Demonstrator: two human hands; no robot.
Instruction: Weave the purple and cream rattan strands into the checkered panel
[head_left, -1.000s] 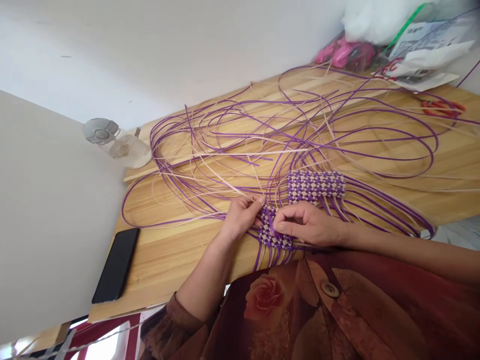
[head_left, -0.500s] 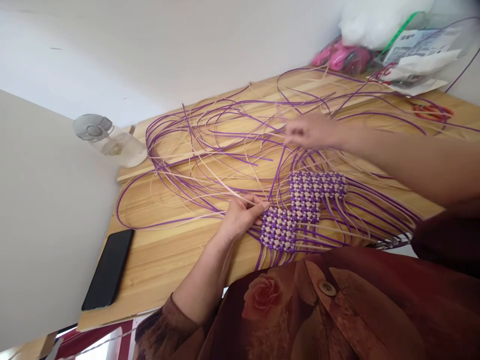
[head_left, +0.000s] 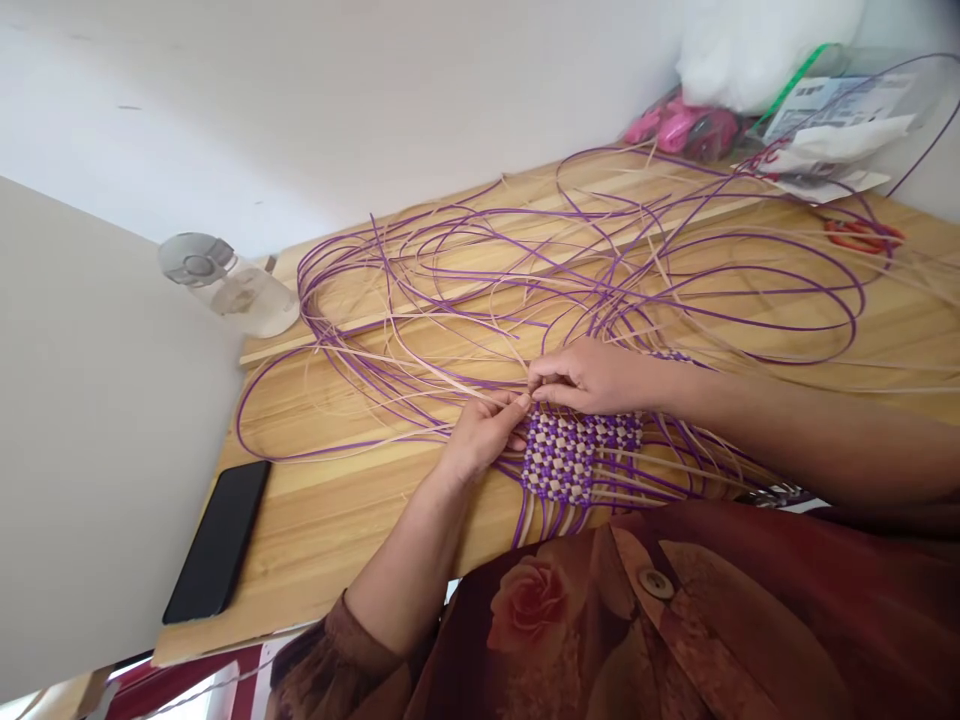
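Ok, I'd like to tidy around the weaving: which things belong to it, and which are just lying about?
Belongs to the work: checkered purple-and-beige woven piece; long, thin purple and beige strands; probably the orange-handled scissors, untouched.

Just lying about, it seems: flat black phone; clear container with grey lid; pink items in clear plastic.

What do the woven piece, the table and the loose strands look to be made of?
Woven piece: probably plastic cord, purple and beige, slightly glossy; the knots look smooth and firm.
Table: wood or a wood-look laminate, pale and smooth, with long streaky grain.
Loose strands: likely thin plastic, since they spring into wide, smooth loops, though coated cord is possible.
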